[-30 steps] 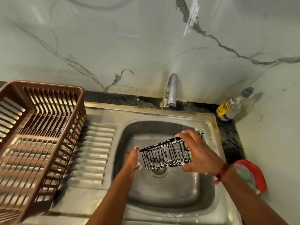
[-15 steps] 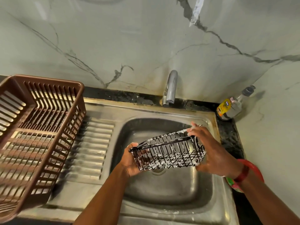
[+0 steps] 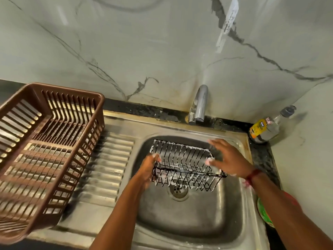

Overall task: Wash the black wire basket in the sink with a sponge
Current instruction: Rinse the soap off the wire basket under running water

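I see the soapy black wire basket (image 3: 185,165) held up over the sink (image 3: 234,222) drain. My left hand (image 3: 150,166) grips its left end. My right hand (image 3: 228,159) is spread wide, fingers touching the right end.

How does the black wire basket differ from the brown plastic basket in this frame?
The black wire basket is thin metal wire flecked with white suds; the brown plastic basket has broad slats and shows no suds. The wire one is smaller and is held tilted over the sink by the left hand; the brown one sits on the drainboard. Both are open-topped, rectangular and empty.
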### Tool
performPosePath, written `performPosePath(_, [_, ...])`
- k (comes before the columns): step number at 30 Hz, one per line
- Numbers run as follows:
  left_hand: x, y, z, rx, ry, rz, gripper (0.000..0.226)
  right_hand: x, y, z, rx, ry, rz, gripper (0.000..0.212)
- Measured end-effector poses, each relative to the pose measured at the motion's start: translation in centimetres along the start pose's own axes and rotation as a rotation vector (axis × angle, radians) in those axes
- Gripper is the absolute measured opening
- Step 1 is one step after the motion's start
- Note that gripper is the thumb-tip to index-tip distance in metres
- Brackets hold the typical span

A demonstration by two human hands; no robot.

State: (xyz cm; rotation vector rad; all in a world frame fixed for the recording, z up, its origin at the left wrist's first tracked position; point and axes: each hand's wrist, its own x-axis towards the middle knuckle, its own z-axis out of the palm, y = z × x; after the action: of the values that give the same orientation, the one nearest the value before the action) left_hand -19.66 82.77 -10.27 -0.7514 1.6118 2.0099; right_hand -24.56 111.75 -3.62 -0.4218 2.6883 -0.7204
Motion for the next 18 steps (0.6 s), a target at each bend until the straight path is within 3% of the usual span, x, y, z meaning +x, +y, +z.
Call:
performPosePath(2, [-0.2, 0.0, 0.3, 0.007, 0.029, 0.039, 0.018, 2.9, -1.3, 0.4, -0.043, 0.139, -0.055, 0.071])
performPosePath(6, [0.2, -0.4, -0.1, -0.048, 0.089, 0.047, 0.02, 7.9, -3.5, 0.8, -0.299, 0.213, -0.051, 0.064])
performPosePath(9, [0.6, -0.5, -0.4, -0.045, 0.11, 0.06, 0.045, 9.7, -4.9, 0.7, -0.333, 0.261, 0.018, 0.061])
performPosePath(12, [0.7, -0.5, -0.5, -0.068, 0.144, 0.069, 0.043, 10.8, -4.9, 1.4, -0.311, 0.289, -0.007, 0.073])
performPosePath(15, [0.5, 0.1, -0.3, -0.089, 0.139, 0.032, 0.02, 12.5, -4.3, 2.5, -0.13, 0.224, -0.038, 0.095])
performPosePath(18, [0.2, 0.5, 0.0, -0.05, 0.154, 0.053, 0.019, 13.6, -3.8, 3.6, -0.008, 0.165, -0.032, 0.108])
